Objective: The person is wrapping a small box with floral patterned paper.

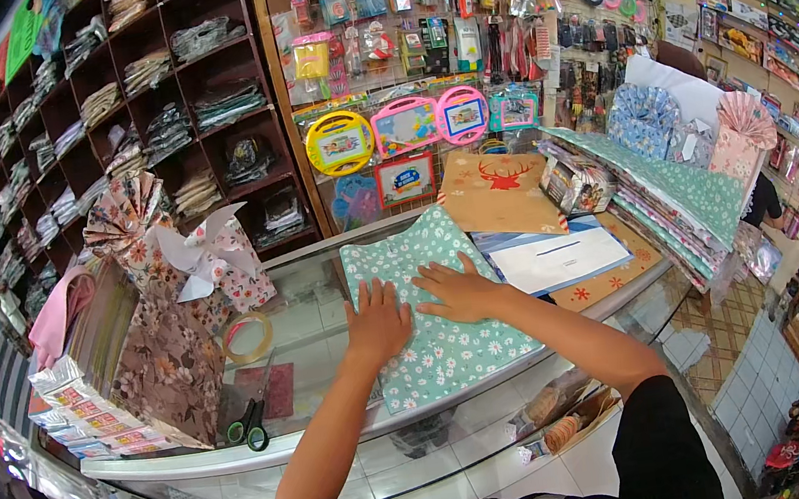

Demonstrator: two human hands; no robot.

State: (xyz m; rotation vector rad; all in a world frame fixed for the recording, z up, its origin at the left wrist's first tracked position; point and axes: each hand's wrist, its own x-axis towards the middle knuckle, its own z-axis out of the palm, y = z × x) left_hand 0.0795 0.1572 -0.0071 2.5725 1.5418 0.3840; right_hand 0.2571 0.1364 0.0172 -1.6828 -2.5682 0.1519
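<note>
Green wrapping paper with white daisies point(452, 364) lies on the glass counter. My left hand point(379, 322) rests flat on its left part, fingers apart. To its right, my right hand point(459, 288) presses on the same paper with spread fingers. Neither hand grips anything. Left of my left hand are a roll of clear tape point(248, 337), a dark red card point(278, 391) and scissors with black and green handles point(252, 424). Right of the paper lie a white and blue envelope or sheet point(559, 256) and a brown paper with a red reindeer head point(498, 191).
Gift packages with a paper fan point(125, 210) and a white bow point(207, 256) stand at the left. A stack of patterned paper point(665, 199) leans at the right beside a small box point(579, 184). The glass counter's metal edge point(192, 460) runs before me.
</note>
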